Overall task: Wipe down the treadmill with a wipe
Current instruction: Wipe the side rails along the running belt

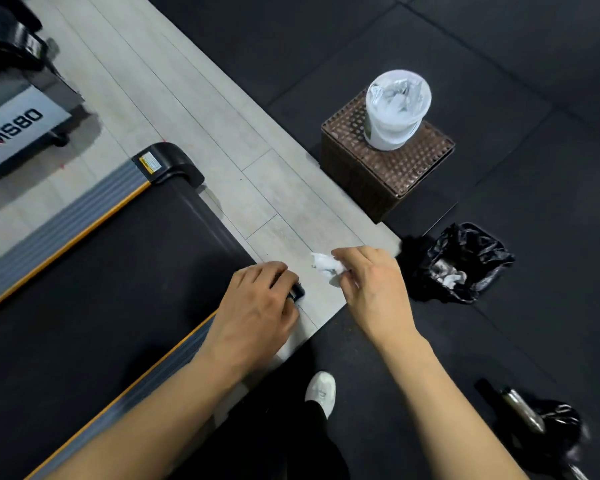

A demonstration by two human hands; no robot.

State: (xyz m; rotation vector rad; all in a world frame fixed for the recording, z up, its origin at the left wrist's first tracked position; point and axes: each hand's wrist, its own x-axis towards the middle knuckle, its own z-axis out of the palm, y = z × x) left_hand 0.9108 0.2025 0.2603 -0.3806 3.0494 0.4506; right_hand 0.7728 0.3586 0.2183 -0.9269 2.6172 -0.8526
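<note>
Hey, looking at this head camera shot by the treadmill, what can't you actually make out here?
- Treadmill: its front and console are cut off by the left and bottom edges.
- Rear corner cap: mostly hidden under the left hand.
- Wipe: crumpled in the right hand, part hidden by the fingers.
- Warning label: too small to read.
- Bin: contents unclear inside the dark liner.
- Objects at bottom right: blurred, cut off.

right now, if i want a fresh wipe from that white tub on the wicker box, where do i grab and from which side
Reach straight down from above into the tub: it stands upright on the wicker box with its top open. Pinch a raised fold of the crumpled white material at its mouth and pull upward. The right hand is nearer but holds a used wipe; the trash bag is close for that.
</note>
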